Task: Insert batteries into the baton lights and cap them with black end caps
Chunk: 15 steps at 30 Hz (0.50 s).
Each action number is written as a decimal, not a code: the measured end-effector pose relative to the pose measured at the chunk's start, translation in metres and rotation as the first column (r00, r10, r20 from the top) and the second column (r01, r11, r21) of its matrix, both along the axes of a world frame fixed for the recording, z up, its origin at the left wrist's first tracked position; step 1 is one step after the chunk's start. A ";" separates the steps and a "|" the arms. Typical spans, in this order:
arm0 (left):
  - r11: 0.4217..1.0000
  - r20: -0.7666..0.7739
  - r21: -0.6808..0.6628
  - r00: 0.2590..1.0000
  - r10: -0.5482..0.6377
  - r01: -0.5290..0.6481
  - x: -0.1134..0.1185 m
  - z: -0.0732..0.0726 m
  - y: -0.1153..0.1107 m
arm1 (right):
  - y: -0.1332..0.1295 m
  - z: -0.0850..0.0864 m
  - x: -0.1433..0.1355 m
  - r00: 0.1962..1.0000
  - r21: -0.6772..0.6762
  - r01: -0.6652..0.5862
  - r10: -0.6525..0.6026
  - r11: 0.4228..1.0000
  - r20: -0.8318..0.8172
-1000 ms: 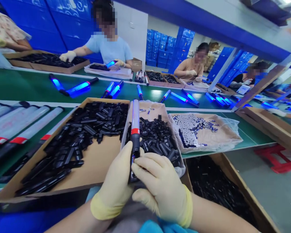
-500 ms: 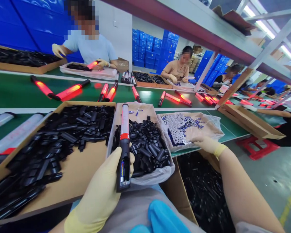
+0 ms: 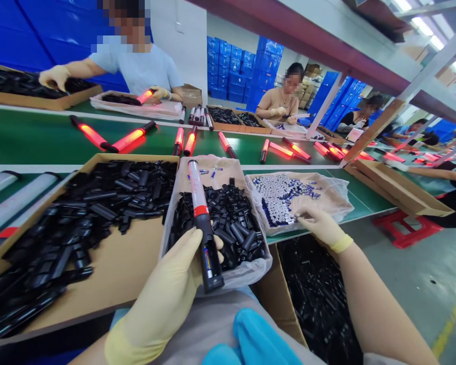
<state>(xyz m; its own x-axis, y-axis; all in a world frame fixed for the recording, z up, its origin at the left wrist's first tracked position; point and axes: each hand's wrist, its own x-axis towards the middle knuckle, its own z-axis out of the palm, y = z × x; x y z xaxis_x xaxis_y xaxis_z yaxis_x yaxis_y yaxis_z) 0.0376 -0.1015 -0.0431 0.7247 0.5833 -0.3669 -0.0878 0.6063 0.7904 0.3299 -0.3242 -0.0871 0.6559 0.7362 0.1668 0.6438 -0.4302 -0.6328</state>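
My left hand [image 3: 175, 284], in a cream glove, is wrapped round the black handle of a light stick [image 3: 202, 208]. The stick has a clear tube, a red band and an uncovered battery slot with a battery inside. It is held over a lined tray of black plastic parts [image 3: 235, 228]. My gloved right hand [image 3: 323, 225] reaches over the near edge of a lined tray [image 3: 327, 195] with many upright batteries [image 3: 277, 195]. Its fingers are bent at the batteries; whether one is between the fingertips is too small to tell.
A large cardboard tray [image 3: 129, 258] of black parts lies at the left. Glowing red sticks [image 3: 129, 139] lie on the green belt [image 3: 30, 137]. Below my right arm is a box of dark parts [image 3: 319, 294]. People work across the belt; a slanted post [image 3: 376, 132] stands at the right.
The light stick has tilted, its lower end moving right. My right hand has shifted slightly left and its fingers have bent. The glowing sticks have moved right. A person's hand opposite has reached into a tray.
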 end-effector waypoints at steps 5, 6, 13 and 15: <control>0.996 0.070 0.031 0.993 -0.091 0.089 0.004 -0.005 -0.004 | 0.030 0.042 -0.093 0.995 0.335 0.040 -0.006 0.942 -0.102; 0.994 0.070 0.046 0.992 -0.101 0.098 0.005 -0.005 -0.005 | 0.039 0.050 -0.117 0.993 0.339 -0.003 0.043 0.941 -0.110; 0.981 0.059 0.127 0.986 -0.154 0.146 -0.003 -0.007 -0.007 | 0.098 0.050 -0.197 0.958 0.268 -0.255 0.206 0.929 0.199; 0.980 0.059 0.133 0.986 -0.158 0.150 -0.005 -0.007 -0.005 | 0.103 0.046 -0.200 0.946 0.266 -0.267 0.199 0.926 0.257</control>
